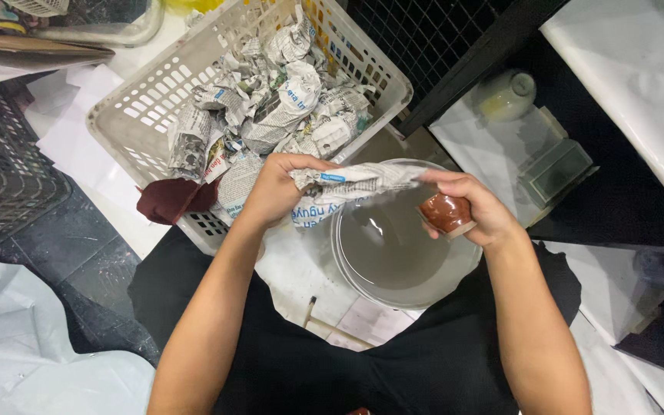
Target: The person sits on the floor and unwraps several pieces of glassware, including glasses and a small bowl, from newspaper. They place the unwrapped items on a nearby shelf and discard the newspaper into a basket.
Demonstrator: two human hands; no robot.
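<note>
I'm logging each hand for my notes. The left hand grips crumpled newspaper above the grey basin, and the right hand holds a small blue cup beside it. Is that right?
Not quite: the cup in the right hand is reddish-brown, not blue, as the head view shows. The rest stands: the left hand grips crumpled newspaper above the grey basin.

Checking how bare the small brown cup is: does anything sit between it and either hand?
Right hand grips the brown cup directly. Crumpled newspaper lies between it and the left hand, which holds the paper's other end.
</note>
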